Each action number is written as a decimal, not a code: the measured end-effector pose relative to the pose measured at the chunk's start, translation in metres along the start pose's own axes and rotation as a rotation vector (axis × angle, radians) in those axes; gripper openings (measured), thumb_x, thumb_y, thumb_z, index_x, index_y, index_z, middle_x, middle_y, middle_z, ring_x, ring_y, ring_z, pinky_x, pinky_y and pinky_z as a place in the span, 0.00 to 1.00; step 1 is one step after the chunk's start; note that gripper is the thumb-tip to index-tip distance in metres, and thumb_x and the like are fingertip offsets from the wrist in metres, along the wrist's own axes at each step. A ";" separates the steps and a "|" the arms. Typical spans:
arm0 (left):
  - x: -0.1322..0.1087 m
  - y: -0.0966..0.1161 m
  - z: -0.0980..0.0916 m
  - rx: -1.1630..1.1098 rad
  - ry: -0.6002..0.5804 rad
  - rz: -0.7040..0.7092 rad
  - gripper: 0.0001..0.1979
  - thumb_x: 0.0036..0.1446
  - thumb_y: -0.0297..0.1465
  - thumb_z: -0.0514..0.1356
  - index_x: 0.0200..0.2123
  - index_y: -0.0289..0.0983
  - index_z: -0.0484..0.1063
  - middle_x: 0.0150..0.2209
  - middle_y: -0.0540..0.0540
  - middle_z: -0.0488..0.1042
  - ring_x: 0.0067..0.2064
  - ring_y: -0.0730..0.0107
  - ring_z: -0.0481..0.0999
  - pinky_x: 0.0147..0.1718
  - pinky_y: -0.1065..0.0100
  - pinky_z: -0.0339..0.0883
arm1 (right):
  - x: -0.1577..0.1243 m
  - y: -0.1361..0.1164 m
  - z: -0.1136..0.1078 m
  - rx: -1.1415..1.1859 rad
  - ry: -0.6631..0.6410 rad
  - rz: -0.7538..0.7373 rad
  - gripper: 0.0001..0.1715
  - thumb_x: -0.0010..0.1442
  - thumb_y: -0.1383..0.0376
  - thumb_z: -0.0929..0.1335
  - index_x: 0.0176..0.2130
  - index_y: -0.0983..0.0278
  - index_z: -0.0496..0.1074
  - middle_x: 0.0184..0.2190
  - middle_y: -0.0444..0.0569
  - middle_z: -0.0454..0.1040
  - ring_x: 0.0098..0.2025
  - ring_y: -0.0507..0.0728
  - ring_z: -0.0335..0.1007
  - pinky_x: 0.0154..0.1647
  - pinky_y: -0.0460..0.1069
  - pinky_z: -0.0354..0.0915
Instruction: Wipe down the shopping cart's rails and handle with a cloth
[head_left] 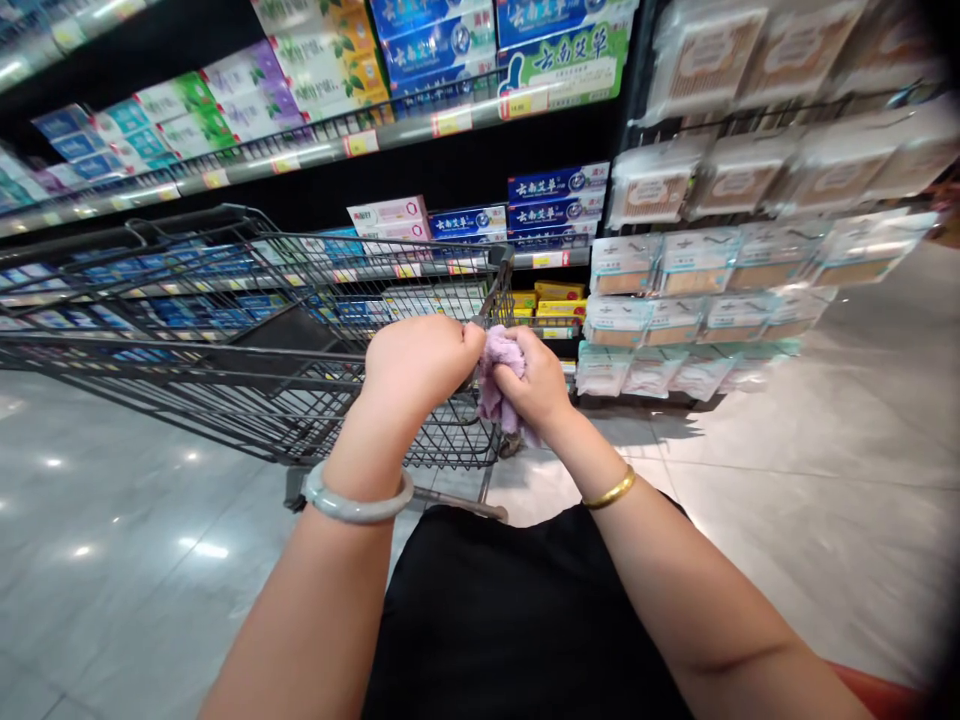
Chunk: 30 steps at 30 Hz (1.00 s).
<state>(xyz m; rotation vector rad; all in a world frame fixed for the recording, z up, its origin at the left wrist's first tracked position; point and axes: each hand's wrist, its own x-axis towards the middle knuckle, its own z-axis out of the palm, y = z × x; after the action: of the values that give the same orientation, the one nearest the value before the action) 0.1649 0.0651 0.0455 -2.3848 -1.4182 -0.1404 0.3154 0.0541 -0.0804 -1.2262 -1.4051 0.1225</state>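
Observation:
A black wire shopping cart point(450, 440) stands in front of me, its near end at my hands. My left hand point(416, 360), with a pale bangle at the wrist, is closed round the cart's end rim; its fingers are mostly hidden behind the hand. Just beside it, my right hand point(536, 380) grips a crumpled light purple cloth point(501, 350), which lies against the rim and hangs down below the fingers. A gold bracelet circles the right wrist. Both hands are close together, thumbs nearly touching.
Shelves point(405, 130) of boxed goods run behind the cart. Toothpaste-like blue boxes point(555, 210) sit on a middle shelf. Clear packets point(697, 260) hang on a rack to the right. Glossy grey floor tiles point(817, 520) extend on both sides.

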 end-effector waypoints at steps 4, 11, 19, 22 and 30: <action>0.000 0.002 -0.002 -0.008 -0.005 -0.003 0.26 0.65 0.37 0.44 0.38 0.38 0.83 0.35 0.37 0.81 0.40 0.49 0.82 0.38 0.56 0.72 | -0.001 0.000 0.000 0.073 0.098 0.027 0.19 0.51 0.60 0.65 0.44 0.59 0.69 0.40 0.49 0.78 0.40 0.61 0.74 0.47 0.56 0.71; -0.002 0.002 -0.002 0.052 0.031 0.094 0.25 0.63 0.34 0.44 0.38 0.36 0.82 0.35 0.36 0.81 0.40 0.47 0.82 0.34 0.56 0.71 | -0.006 -0.002 0.002 0.077 0.086 -0.164 0.21 0.51 0.58 0.65 0.46 0.59 0.68 0.44 0.50 0.77 0.44 0.62 0.73 0.49 0.57 0.70; -0.002 0.002 -0.001 0.022 0.024 0.065 0.26 0.64 0.35 0.43 0.37 0.36 0.82 0.34 0.36 0.81 0.40 0.48 0.82 0.34 0.57 0.71 | -0.003 0.007 0.007 0.090 0.078 0.025 0.21 0.51 0.59 0.65 0.45 0.59 0.70 0.41 0.48 0.78 0.40 0.60 0.72 0.46 0.54 0.69; -0.001 0.001 0.000 0.031 0.025 0.064 0.26 0.64 0.35 0.43 0.37 0.36 0.82 0.35 0.36 0.81 0.40 0.48 0.81 0.35 0.56 0.71 | -0.005 0.005 0.010 0.095 0.055 0.031 0.21 0.51 0.59 0.65 0.46 0.59 0.69 0.41 0.48 0.77 0.40 0.60 0.71 0.45 0.53 0.67; 0.000 0.001 0.000 0.012 0.008 0.026 0.28 0.65 0.37 0.42 0.36 0.38 0.82 0.35 0.37 0.81 0.40 0.49 0.81 0.36 0.57 0.71 | -0.001 0.002 0.011 0.158 0.039 0.259 0.17 0.52 0.59 0.64 0.42 0.59 0.69 0.36 0.43 0.76 0.37 0.57 0.69 0.42 0.50 0.66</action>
<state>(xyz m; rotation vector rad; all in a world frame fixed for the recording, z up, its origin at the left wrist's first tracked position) 0.1659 0.0651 0.0449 -2.3895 -1.3801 -0.1339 0.3078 0.0602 -0.0860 -1.2665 -1.1745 0.3800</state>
